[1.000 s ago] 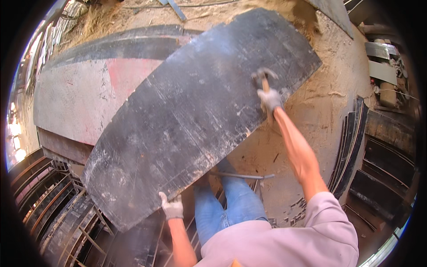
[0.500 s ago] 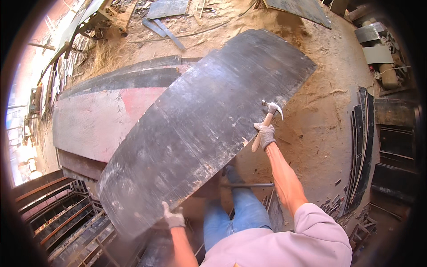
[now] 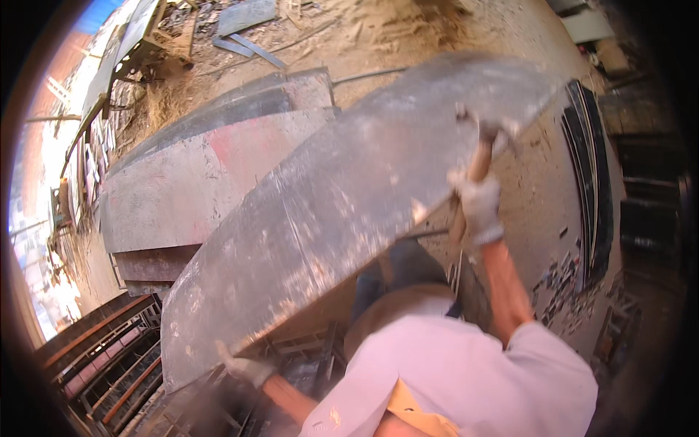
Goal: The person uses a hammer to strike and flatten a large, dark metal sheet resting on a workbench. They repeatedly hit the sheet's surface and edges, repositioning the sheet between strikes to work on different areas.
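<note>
A large dark board (image 3: 349, 182) with scuffed, whitish patches slants across the middle, from lower left to upper right. My left hand (image 3: 251, 368), in a pale work glove, grips its near edge at the lower left, fingers over the top and partly blurred. Further up the same edge is my gloved right hand (image 3: 478, 207), closed around the wooden handle of a claw hammer (image 3: 480, 156). The hammer's head points away from me over the board. Whether the right fingers also hold the board's edge is unclear.
Left of the board lies a stack topped by a grey panel (image 3: 167, 193) with a pink patch. Metal frames (image 3: 109, 357) stand at the lower left. Dark strips (image 3: 591, 175) lean at the right, near small scraps (image 3: 568, 291) on the sandy ground. Long blue-grey pieces (image 3: 255, 49) lie farther off.
The board has shifted and tilted, its far end moving right. My left hand has slid left and down with it; the right hand and hammer are higher and farther right. The view has turned too.
</note>
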Action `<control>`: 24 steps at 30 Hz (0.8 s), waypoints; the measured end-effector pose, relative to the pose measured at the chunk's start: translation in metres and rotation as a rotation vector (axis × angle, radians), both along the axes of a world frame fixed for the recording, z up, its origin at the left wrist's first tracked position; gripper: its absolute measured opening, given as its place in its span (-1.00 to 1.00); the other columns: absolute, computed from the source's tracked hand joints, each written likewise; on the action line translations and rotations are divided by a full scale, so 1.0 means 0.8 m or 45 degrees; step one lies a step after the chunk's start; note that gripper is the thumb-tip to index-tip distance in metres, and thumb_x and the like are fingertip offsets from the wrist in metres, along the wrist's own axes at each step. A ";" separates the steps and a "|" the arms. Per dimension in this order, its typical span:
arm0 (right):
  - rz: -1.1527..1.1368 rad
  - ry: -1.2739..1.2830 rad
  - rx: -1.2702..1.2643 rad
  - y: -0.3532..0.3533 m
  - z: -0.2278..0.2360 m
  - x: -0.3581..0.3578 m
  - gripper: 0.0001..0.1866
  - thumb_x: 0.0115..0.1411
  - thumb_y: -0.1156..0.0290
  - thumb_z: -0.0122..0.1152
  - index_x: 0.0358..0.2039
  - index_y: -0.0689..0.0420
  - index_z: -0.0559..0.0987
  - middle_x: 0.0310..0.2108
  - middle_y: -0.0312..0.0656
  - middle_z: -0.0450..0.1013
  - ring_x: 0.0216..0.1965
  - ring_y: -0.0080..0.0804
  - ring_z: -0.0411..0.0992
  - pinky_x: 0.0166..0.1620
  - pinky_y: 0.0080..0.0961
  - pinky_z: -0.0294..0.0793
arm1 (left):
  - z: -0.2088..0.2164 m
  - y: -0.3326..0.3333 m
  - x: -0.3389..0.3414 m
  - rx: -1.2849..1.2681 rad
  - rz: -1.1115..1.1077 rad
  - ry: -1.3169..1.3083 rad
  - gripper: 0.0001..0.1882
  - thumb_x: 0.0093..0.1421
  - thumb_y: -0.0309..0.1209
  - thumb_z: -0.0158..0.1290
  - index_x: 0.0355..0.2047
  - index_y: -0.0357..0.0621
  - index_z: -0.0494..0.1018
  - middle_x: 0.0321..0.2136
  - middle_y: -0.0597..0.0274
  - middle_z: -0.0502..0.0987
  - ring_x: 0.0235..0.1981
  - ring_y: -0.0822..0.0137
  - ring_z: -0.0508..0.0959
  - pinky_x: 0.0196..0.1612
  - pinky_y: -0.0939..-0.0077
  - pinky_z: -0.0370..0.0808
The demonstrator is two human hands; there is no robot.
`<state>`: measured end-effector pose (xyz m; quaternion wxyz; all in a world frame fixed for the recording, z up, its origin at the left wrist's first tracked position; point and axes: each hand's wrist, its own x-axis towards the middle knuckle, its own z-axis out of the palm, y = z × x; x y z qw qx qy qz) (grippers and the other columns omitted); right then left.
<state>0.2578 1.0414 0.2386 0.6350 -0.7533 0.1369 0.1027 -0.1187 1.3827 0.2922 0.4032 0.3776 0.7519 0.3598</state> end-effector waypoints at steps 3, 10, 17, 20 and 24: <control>0.009 -0.185 -0.123 0.026 0.071 0.039 -0.78 0.15 0.43 0.39 -0.57 0.12 0.52 -0.66 -0.34 0.45 -0.68 -0.61 0.39 -0.64 -0.54 0.36 | 0.050 0.037 0.016 -0.037 -0.039 -0.006 -0.46 0.12 0.07 0.18 -0.34 -0.27 0.59 -0.49 0.16 0.56 -0.55 0.29 0.51 -0.55 0.45 0.40; 0.095 -0.070 -0.008 0.068 0.129 -0.042 -0.83 0.17 0.40 0.39 -0.43 0.17 0.56 -0.61 -0.29 0.49 -0.67 -0.60 0.45 -0.66 -0.56 0.45 | 0.034 0.173 -0.139 0.469 -0.236 0.121 -0.34 0.10 0.06 0.16 -0.08 -0.36 0.54 -0.21 -0.04 0.53 -0.28 0.11 0.54 -0.30 0.12 0.51; 0.051 0.063 -0.098 0.094 0.021 -0.033 -0.84 0.15 0.45 0.36 -0.51 0.17 0.56 -0.65 -0.28 0.47 -0.70 -0.62 0.40 -0.64 -0.61 0.41 | 0.044 0.150 0.050 0.224 0.134 0.454 -0.55 -0.04 0.05 0.35 -0.56 -0.09 0.54 -0.61 0.26 0.51 -0.74 0.50 0.40 -0.73 0.55 0.30; 0.115 -0.088 -0.087 0.053 0.004 0.000 -0.71 0.10 0.28 0.41 -0.58 0.20 0.58 -0.67 -0.26 0.47 -0.68 -0.54 0.44 -0.61 -0.57 0.40 | 0.085 0.110 0.117 0.331 -0.056 0.231 -0.40 -0.01 0.11 0.35 -0.48 -0.32 0.61 -0.51 0.06 0.63 -0.71 0.29 0.50 -0.69 0.47 0.41; -0.020 0.027 -0.247 0.060 0.002 0.043 -0.69 0.07 0.23 0.45 -0.38 0.17 0.56 -0.61 -0.26 0.47 -0.68 -0.49 0.45 -0.66 -0.47 0.45 | 0.059 0.142 0.144 0.564 -0.253 0.582 -0.20 0.03 0.31 0.25 -0.64 -0.39 0.59 -0.65 0.01 0.60 -0.63 0.16 0.58 -0.42 0.28 0.55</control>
